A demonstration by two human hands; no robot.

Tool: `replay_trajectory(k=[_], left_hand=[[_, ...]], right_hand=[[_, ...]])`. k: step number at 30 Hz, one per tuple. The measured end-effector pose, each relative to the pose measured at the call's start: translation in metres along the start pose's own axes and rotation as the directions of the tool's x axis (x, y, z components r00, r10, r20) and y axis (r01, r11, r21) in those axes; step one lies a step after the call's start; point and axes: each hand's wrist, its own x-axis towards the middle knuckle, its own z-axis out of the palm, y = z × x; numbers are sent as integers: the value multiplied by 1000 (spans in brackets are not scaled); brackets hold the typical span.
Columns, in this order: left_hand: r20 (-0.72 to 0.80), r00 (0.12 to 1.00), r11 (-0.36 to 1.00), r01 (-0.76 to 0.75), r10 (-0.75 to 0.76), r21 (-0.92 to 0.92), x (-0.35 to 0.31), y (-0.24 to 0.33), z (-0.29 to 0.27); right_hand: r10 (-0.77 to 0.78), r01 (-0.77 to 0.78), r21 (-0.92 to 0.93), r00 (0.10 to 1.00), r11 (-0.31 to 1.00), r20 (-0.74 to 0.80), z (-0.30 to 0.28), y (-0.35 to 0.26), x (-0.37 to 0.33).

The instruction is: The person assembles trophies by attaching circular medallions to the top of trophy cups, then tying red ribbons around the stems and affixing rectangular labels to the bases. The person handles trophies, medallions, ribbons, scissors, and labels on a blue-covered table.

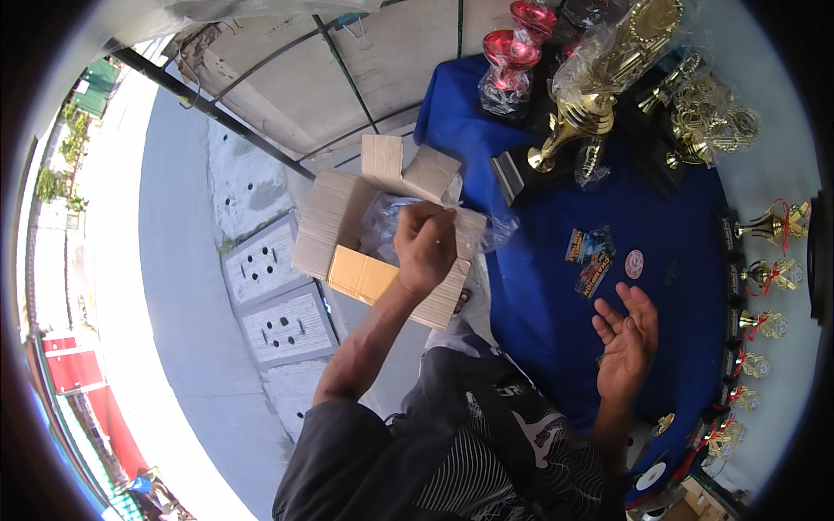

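My left hand [426,247] is closed in a fist over an opened cardboard box [334,204], its fingers gripping clear plastic wrap [497,231]. Part of the plastic trails over the box's right side toward the cloth, and more lies crumpled inside. What lies deeper in the box is hidden. Palm up and fingers spread, my right hand [627,343] is empty above the blue tablecloth [547,295]. Nearest to it are a round pink-and-white sticker [634,264] and several dark printed labels [593,262].
At the back of the table stand a large gold trophy [569,130] on a black base and red cup trophies [511,65], all in plastic. Smaller gold trophies with red ribbons [769,276] line the right side. Grey pavement [187,260] with concrete covers lies left.
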Motion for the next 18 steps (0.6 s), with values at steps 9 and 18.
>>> replay_trajectory(k=[9, 18], left_hand=[[737, 153, 741, -45, -658, 670, -125, -282, 18], [559, -196, 504, 271, -805, 820, -86, -348, 50]], right_hand=[[-65, -29, -479, 982, 877, -178, -31, 8, -20], [-470, -546, -837, 733, 24, -492, -164, -28, -132]])
